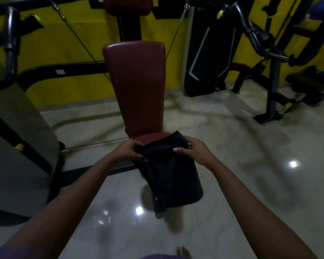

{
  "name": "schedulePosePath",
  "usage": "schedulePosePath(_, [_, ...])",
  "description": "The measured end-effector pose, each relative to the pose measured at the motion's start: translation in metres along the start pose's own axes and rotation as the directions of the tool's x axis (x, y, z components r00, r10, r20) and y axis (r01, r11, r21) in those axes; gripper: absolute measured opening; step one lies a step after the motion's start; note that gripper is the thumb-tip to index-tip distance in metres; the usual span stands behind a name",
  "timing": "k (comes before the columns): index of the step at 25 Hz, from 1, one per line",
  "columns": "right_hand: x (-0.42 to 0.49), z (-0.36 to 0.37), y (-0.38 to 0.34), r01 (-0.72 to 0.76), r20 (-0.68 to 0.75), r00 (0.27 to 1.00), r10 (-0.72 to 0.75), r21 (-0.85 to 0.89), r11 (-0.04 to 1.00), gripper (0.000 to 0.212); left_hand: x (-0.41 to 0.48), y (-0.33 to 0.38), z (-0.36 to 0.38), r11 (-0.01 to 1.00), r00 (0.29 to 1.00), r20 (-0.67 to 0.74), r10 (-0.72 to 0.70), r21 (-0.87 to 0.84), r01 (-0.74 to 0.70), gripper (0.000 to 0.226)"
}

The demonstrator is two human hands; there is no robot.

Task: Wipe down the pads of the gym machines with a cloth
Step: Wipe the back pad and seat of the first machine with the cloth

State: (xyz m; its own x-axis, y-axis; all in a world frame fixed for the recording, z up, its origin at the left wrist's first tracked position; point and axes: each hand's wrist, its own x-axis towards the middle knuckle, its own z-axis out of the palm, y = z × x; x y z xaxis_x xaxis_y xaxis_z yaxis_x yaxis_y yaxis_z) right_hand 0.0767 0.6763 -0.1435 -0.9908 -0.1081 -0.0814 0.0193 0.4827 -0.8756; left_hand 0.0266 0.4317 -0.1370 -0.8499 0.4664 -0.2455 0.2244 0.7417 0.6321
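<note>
Head view: both hands hold a dark cloth (168, 171) over the front of a machine's maroon seat pad (150, 137). Left hand (130, 151) grips the cloth's left top corner, fingers curled round a bunched fold. Right hand (192, 150) pinches the right top edge, thumb lying across the near face of the fabric, other fingers wrapped behind it. Cloth hangs down from the two grips, lower part draped toward the floor (232, 165), covering most of the seat pad; only a strip of the pad shows at the back. Whether the cloth actually touches the pad can't be told.

Maroon back pad (137, 85) stands upright just behind the seat, slightly reclined, surface bare. A second maroon pad (127, 5) sits higher on the same frame at the top edge. Thin cables (82, 43) run diagonally on both sides of the back pad.

Grey machine housing (17, 128) on the left. Black folded unit (209, 57) leans on the yellow wall (64, 40) on the right, next to a black-framed machine (271, 71). Floor is glossy with light reflections. Bare toes (183, 252) at the bottom edge.
</note>
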Motion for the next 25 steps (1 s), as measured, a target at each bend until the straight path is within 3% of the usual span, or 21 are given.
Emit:
schedulePosePath(2, [0.01,-0.01,0.003,-0.051,0.079,0.996,0.043,0.097,0.994,0.032,0.001,0.003,-0.012,0.959,0.998,0.03,-0.059,-0.277,0.065,0.03])
schedulePosePath(4, [0.026,-0.021,-0.007,-0.118,0.113,0.99,0.081,0.365,0.923,0.02,0.008,0.0,-0.02,0.8,0.98,-0.108,-0.165,-0.596,0.069,0.017])
schedulePosePath(5, [0.037,-0.024,-0.011,-0.185,0.151,0.981,0.123,0.536,0.824,0.021,0.014,-0.008,-0.02,0.637,0.959,-0.141,-0.247,-0.769,0.051,0.023])
schedulePosePath(6, [0.046,-0.024,-0.011,-0.277,0.217,0.96,0.177,0.642,0.715,0.029,0.018,-0.015,-0.012,0.412,0.944,-0.088,-0.317,-0.91,0.053,0.042])
schedulePosePath(7, [0.052,-0.021,-0.004,-0.375,0.304,0.926,0.224,0.674,0.637,0.039,0.021,-0.024,0.004,0.223,0.934,0.006,-0.357,-0.971,0.092,0.058])
schedulePosePath(8, [0.054,-0.013,0.008,-0.461,0.384,0.885,0.263,0.647,0.608,0.046,0.021,-0.027,0.022,0.134,0.921,0.08,-0.381,-0.981,0.141,0.065])
schedulePosePath(10, [0.051,0.005,0.036,-0.577,0.489,0.802,0.342,0.488,0.655,0.042,0.02,-0.021,0.053,0.259,0.908,0.16,-0.388,-0.926,0.274,0.051])
schedulePosePath(12, [0.047,0.014,0.053,-0.598,0.46,0.782,0.42,0.367,0.713,0.021,0.019,-0.012,0.06,0.408,0.831,0.124,-0.542,-0.826,0.389,0.052])
schedulePosePath(15, [0.055,0.019,0.055,-0.556,0.423,0.811,0.404,0.346,0.756,0.011,0.017,-0.005,0.055,0.359,0.673,0.127,-0.729,-0.766,0.534,0.069])
schedulePosePath(17, [0.068,0.019,0.054,-0.514,0.378,0.84,0.39,0.323,0.794,0.02,0.018,-0.01,0.054,0.409,0.719,0.028,-0.694,-0.807,0.426,0.092])
schedulePosePath(18, [0.076,0.021,0.059,-0.492,0.355,0.851,0.386,0.287,0.822,0.035,0.015,-0.006,0.052,0.501,0.782,-0.016,-0.623,-0.776,0.383,0.095])
schedulePosePath(20, [0.092,0.023,0.063,-0.463,0.341,0.86,0.379,0.208,0.862,0.063,0.01,-0.004,0.044,0.783,0.877,-0.084,-0.473,-0.498,0.374,0.08])
schedulePosePath(21, [0.098,0.023,0.056,-0.462,0.343,0.859,0.379,0.202,0.864,0.063,0.011,-0.008,0.039,0.89,0.897,-0.156,-0.413,-0.28,0.361,0.065])
schedulePosePath(23, [0.106,0.026,0.036,-0.485,0.343,0.858,0.383,0.293,0.824,0.044,0.013,-0.011,0.023,0.929,0.891,-0.332,-0.31,0.093,0.358,0.038])
schedulePosePath(25, [0.116,0.033,0.019,-0.503,0.315,0.859,0.403,0.375,0.778,0.034,0.019,-0.012,0.006,0.91,0.859,-0.456,-0.231,0.211,0.356,0.031])
